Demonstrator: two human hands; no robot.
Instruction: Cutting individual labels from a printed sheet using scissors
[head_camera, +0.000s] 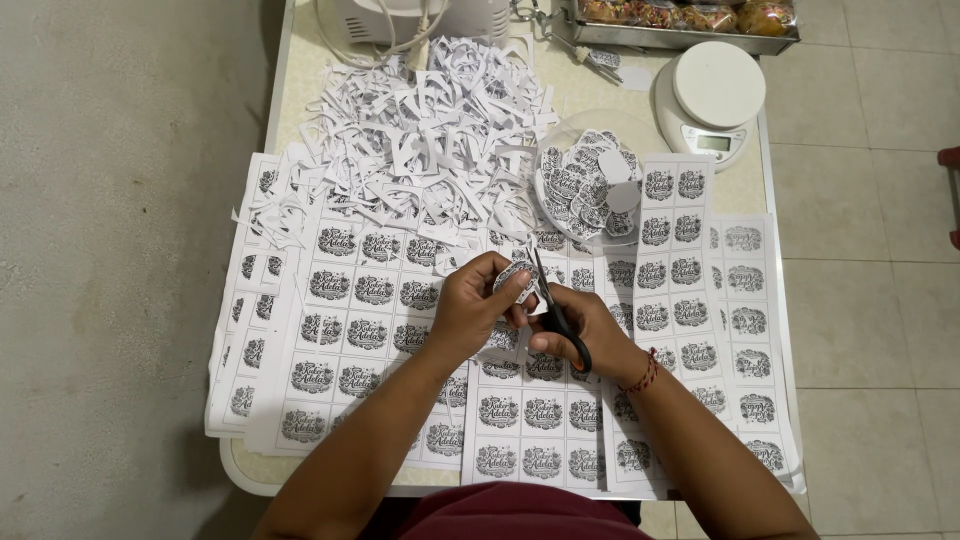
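- Paper label (516, 279), round and printed, sat pinched in my left hand (470, 310) above the uncut sheets (365, 330).
- My right hand (585, 340) gripped black scissors (556, 312), blades at the label's edge.

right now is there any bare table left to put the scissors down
Little. Bare cream tabletop shows left of the white paper scrap pile, and a small patch lies between the clear tub of cut round labels and the white round scale. The printed label sheets cover the rest.

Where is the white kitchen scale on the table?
The white kitchen scale sits at the table's far right corner, right of the clear bowl of cut-out labels.
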